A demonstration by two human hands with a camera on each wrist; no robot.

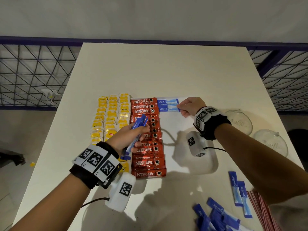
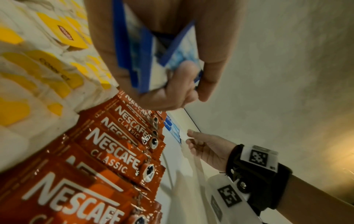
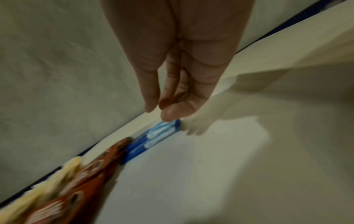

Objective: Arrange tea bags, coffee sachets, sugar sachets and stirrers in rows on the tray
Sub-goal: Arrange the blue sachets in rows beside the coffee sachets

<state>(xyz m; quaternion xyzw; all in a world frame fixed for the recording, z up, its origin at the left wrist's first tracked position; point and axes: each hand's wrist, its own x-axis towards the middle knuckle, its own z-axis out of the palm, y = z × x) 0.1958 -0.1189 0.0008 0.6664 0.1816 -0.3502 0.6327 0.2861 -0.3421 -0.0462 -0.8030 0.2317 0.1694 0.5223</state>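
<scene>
A: Step?

B: Sugar row, only just begun. Nearest the camera on the worktop (image 1: 166, 197), a loose heap of blue sugar sachets (image 1: 216, 215) plus two more just beyond (image 1: 240, 194), and red-striped stirrers (image 1: 260, 212) at the right edge, none of them on the tray yet.

A: Hands?

B: Left hand (image 1: 131, 135) is curled round a bundle of blue sachets (image 1: 138, 125), held above the coffee row, the bundle slanting away to the right. Right hand (image 1: 188, 106) is further out, fingertips pinched together at the right end of the third laid sachet (image 1: 168, 108); whether it grips or only nudges that end, can't tell.

A: Layout?

B: Tray (image 1: 191, 164) is white on a white worktop. Tea bags (image 1: 111, 114) fill the left columns, coffee sachets (image 1: 146, 139) form one column running near to far. Three placed sugar sachets (image 1: 167, 105) sit at the far end, just right of the coffee.

A: Orientation?

B: Long axis left-right across the tray, dark blue printed end toward the coffee, pale end to the right. Same lie as the coffee sachets.

A: Next?

B: My guess: take one from the left bundle, turn it dark end left, lay it just nearer than the third, ends flush. Then stirrers.
</scene>
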